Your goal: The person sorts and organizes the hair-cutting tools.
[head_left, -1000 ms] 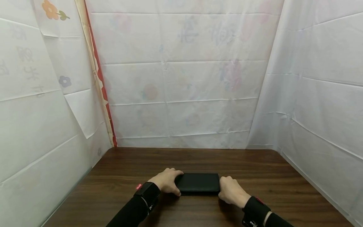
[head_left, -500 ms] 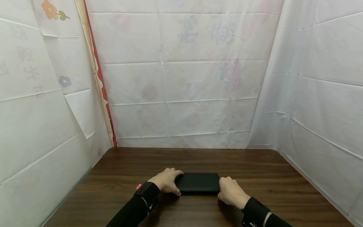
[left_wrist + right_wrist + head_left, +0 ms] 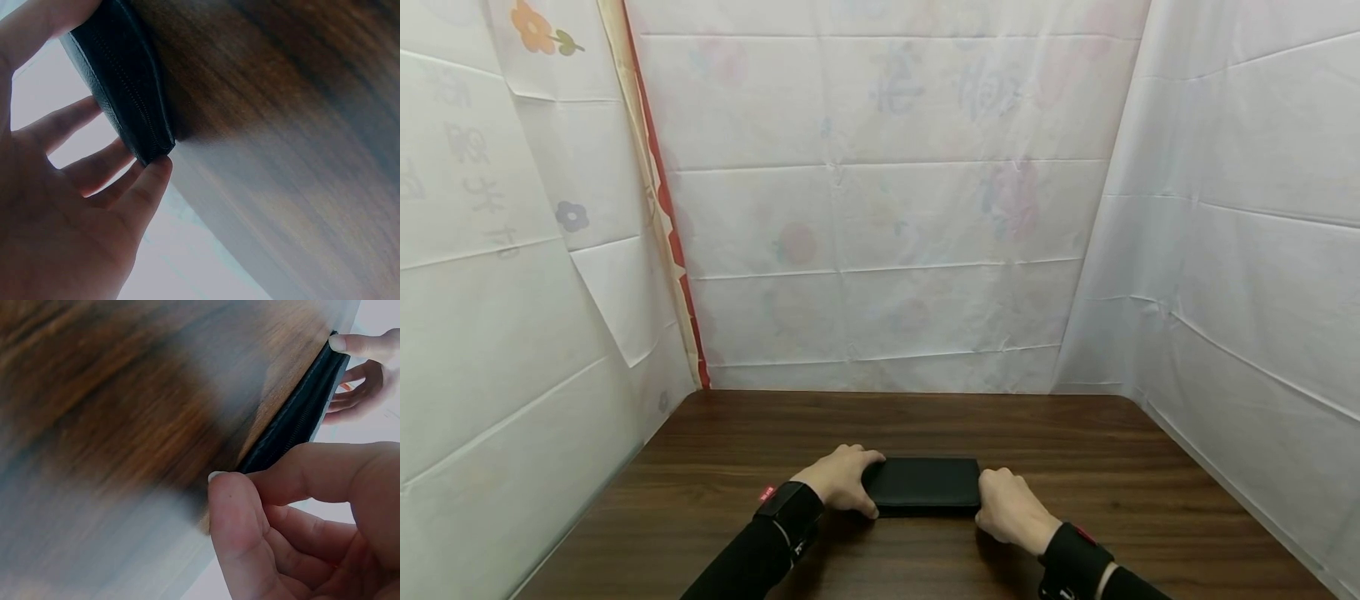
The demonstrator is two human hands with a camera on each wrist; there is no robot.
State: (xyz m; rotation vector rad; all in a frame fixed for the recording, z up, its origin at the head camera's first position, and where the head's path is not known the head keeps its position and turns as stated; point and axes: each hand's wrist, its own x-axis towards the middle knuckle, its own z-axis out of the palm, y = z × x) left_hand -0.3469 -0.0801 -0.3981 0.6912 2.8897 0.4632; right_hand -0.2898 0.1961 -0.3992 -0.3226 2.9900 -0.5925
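Note:
A flat black zip wallet with a leather-like surface lies on the brown wooden table. My left hand grips its left end, thumb at the near corner and fingers spread along the edge. In the left wrist view, a zip with stitching runs along the side of the wallet. At the right end, my right hand has curled fingers and pinches at the near corner. The thumb and bent index finger of the right hand meet beside the zipped edge; whatever lies between their tips is hidden.
The wooden table has rounded far corners. White creased sheets with faint prints hang behind it and on both sides. A red-edged strip runs down the back left corner. Black bands wrap both wrists.
My right hand has shifted very slightly left at the wallet's right end. The left hand and the wallet look the same.

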